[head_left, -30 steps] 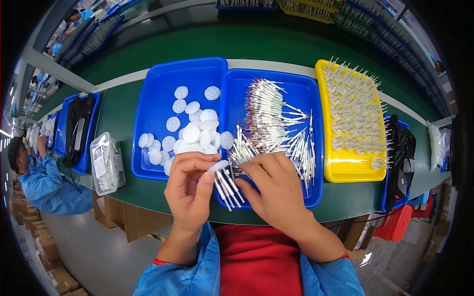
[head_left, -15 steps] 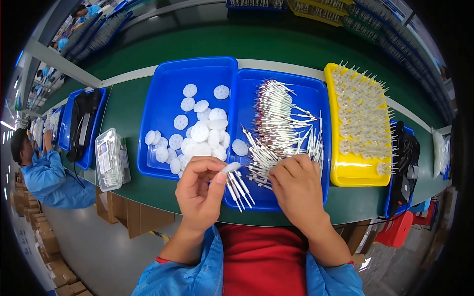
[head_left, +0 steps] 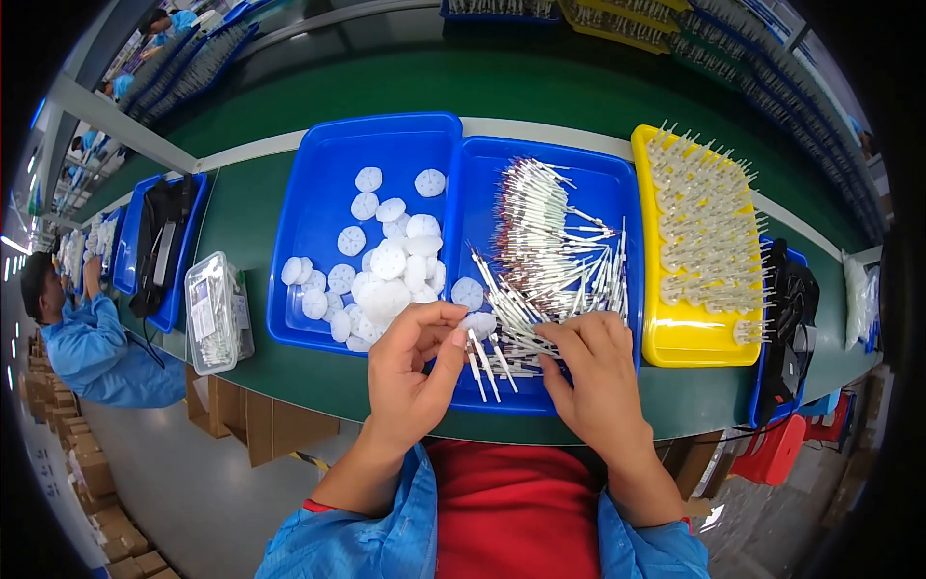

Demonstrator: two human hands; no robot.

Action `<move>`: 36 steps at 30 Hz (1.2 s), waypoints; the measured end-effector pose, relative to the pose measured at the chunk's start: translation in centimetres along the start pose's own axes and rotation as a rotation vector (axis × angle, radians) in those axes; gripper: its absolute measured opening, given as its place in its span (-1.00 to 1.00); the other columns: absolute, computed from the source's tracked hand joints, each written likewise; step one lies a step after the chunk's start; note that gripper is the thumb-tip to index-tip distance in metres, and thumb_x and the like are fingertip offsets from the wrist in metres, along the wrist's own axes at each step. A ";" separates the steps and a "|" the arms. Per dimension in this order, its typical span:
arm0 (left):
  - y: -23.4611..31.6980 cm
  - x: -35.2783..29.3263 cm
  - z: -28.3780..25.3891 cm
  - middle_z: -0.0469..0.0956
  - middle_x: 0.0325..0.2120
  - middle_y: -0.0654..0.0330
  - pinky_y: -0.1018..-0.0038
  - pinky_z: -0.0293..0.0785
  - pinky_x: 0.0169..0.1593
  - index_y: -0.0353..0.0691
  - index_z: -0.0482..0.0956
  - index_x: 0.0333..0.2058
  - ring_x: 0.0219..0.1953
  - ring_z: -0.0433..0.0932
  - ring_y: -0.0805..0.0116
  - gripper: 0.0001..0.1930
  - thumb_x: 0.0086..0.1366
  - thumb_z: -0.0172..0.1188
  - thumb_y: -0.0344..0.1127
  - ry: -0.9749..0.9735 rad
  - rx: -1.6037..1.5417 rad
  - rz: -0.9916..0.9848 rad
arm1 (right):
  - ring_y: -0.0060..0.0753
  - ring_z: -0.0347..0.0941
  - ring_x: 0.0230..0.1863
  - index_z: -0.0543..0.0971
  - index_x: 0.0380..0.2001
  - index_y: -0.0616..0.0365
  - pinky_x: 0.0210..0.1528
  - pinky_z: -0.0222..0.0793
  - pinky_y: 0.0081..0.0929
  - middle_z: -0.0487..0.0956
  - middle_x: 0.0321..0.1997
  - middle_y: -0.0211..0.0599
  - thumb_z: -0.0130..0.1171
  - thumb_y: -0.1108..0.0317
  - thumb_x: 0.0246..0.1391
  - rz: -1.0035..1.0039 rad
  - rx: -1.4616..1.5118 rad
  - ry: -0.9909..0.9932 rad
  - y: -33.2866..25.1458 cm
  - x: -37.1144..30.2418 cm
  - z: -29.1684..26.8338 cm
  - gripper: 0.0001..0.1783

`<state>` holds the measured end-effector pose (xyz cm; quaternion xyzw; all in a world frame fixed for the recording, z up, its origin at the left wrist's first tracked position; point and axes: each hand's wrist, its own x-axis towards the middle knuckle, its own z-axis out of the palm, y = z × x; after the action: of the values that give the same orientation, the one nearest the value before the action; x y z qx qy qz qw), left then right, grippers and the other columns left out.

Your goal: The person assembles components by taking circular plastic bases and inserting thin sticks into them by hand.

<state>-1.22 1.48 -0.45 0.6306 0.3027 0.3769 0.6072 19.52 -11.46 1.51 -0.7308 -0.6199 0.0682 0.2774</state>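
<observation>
Pinched in my left hand (head_left: 415, 367) is a white round disc (head_left: 476, 323) with several thin white sticks (head_left: 487, 370) hanging from it toward me. My right hand (head_left: 593, 372) is over the near part of a heap of white sticks (head_left: 545, 232), its thumb and index finger apart and touching or close to the sticks. Many have dark red ends. The heap lies in a blue tray (head_left: 603, 164). Left of it, another blue tray (head_left: 323, 154) holds loose white discs (head_left: 389, 259), and one disc (head_left: 468, 292) lies beside the sticks.
A yellow tray (head_left: 690, 349) at right carries rows of discs fitted with upright sticks. Left of the trays stands a clear plastic box (head_left: 214, 314). Dark items fill blue trays at both sides. A co-worker (head_left: 106, 333) in blue sits at far left; a red stool (head_left: 772, 452) stands below right.
My left hand has moved right with the disc and its sticks, close to the heap. My right hand has shifted slightly right and toward me, its thumb and index finger spreading apart.
</observation>
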 end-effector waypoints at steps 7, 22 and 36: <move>0.0 0.0 0.1 0.68 -0.07 0.10 0.53 0.70 -0.03 -0.49 0.60 0.19 -0.12 0.76 0.44 -0.76 0.64 0.24 -0.60 0.028 -0.013 0.020 | -0.09 0.49 0.06 0.77 -0.09 0.03 0.12 0.38 -0.11 0.59 -0.08 -0.34 0.55 0.39 0.13 -0.106 0.026 -0.127 -1.0 0.6 0.7 -0.74; 0.0 -0.3 -0.1 0.67 -0.05 0.11 0.58 0.68 -0.05 -0.48 0.61 0.22 -0.14 0.73 0.51 -0.73 0.63 0.24 -0.62 0.003 -0.002 0.009 | -0.08 0.70 -0.18 0.80 -0.20 0.19 -0.13 0.57 -0.26 0.76 -0.21 -0.18 0.59 0.54 0.14 0.037 0.394 0.103 -0.7 0.5 0.3 -0.82; -0.1 -0.5 -0.2 0.67 -0.01 0.14 0.53 0.76 0.00 -0.48 0.64 0.22 -0.08 0.74 0.52 -0.73 0.62 0.24 -0.62 -0.027 0.031 -0.024 | -0.13 0.69 -0.22 0.82 -0.17 0.22 -0.19 0.57 -0.30 0.73 -0.23 -0.18 0.57 0.63 0.08 -0.007 0.368 0.298 -1.4 0.4 -0.6 -0.77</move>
<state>-1.68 1.21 -0.65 0.6414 0.3078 0.3560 0.6059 18.67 -11.18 2.82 -0.6676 -0.5518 0.0703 0.4949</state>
